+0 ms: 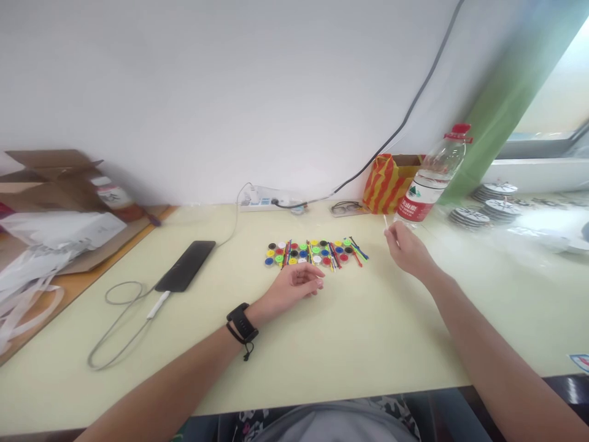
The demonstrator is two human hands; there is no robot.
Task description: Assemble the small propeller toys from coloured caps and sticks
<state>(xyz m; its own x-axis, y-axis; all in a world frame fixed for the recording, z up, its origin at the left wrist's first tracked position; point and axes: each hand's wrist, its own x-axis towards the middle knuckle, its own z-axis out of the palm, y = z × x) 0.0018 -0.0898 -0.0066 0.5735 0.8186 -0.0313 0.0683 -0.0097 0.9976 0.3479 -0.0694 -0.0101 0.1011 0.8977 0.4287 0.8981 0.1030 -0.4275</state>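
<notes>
My left hand (299, 282) rests on the table just in front of the coloured pieces, its fingers loosely curled, thumb apart, nothing visible in it. My right hand (407, 248) is raised at the right and pinches a thin white stick (385, 222) that points upward. Between and beyond the hands lie rows of small round pieces (294, 253) in red, blue, yellow, green, black and white. Bundles of thin coloured sticks (334, 255) lie across these rows, and a few sticks (359, 248) slant at the right end.
A large water bottle (430, 178) stands behind my right hand, beside a striped bag (384, 181). Glasses (347, 207) and a power strip (262, 204) lie by the wall. At left are a cabled phone (186, 267) and a cardboard box (50, 172). Stacked discs (499, 209) stand far right.
</notes>
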